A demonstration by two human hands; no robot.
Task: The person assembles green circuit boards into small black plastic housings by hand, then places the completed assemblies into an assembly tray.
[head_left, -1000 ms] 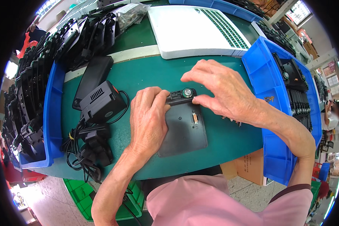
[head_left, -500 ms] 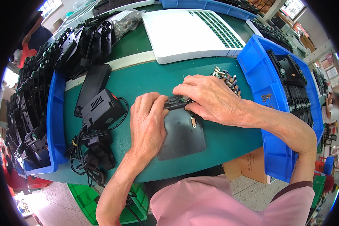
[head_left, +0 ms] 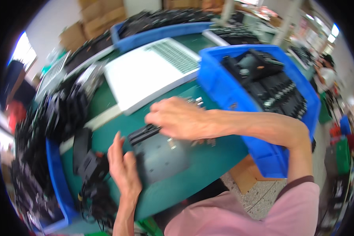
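A flat black plastic housing with a raised ridge along its far edge lies on the green table. My right hand is over the right end of that ridge, its fingers curled and closed on it; the fingertips are partly hidden. Left of the housing is my left hand, fingers stretched and apart, holding nothing. One small metal-and-white part rests on the housing near the ridge. More small parts lie beyond and beside my right hand, blurred and partly covered by it.
A blue bin of black housings stands on the right; another blue bin is at left, beside piled black parts. A white slotted tray lies at the back. Left of my hand are a black boxy device and tangled cables.
The view has swung to the right. My left hand has let go of the housing and opened beside it. The housing now sits tilted in view, my right hand still at its ridge.
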